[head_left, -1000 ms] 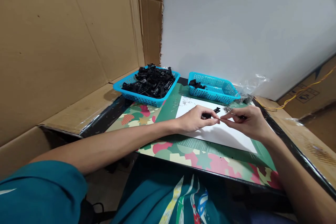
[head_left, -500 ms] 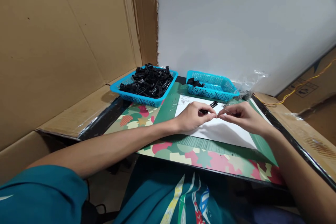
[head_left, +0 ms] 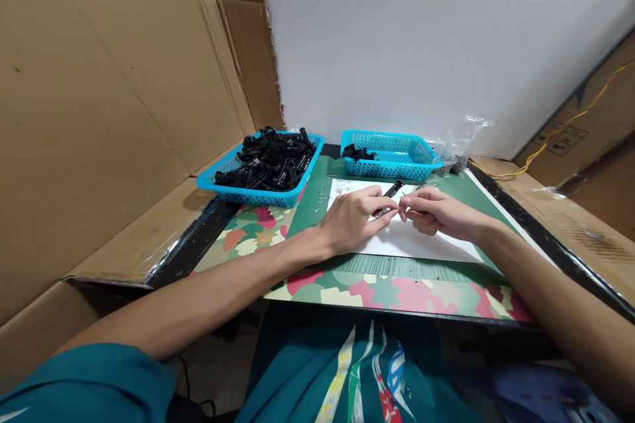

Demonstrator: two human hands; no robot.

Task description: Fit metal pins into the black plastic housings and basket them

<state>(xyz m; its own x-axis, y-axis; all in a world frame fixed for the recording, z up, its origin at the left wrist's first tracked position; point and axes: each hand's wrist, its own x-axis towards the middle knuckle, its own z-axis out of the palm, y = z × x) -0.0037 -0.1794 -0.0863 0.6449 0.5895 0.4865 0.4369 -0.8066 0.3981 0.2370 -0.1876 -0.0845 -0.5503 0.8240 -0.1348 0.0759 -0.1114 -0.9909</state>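
My left hand [head_left: 358, 217] is closed around a slim black plastic part [head_left: 394, 189], whose far end sticks out up and to the right past the fingers. Close against its fingertips is my right hand [head_left: 436, 213], thumb and fingers pinched together on something too small to make out. Both hands are over a white sheet of paper [head_left: 421, 248]. Small thin metal pieces [head_left: 342, 188] lie scattered at the paper's far left corner, and a few pin-like ones [head_left: 322, 198] rest on the green surface beside it.
A blue basket [head_left: 248, 195] heaped with black plastic parts [head_left: 272, 158] stands at the back left. Another blue basket [head_left: 421, 170] holds a few black pieces [head_left: 358, 153]. Behind it on the right lies a clear plastic bag [head_left: 459, 145]. Cardboard [head_left: 124, 66] walls the left side.
My right hand has turned and come in to meet the left fingertips, its fingers curling more. The black part is still in my left hand. The whole view has shifted slightly.
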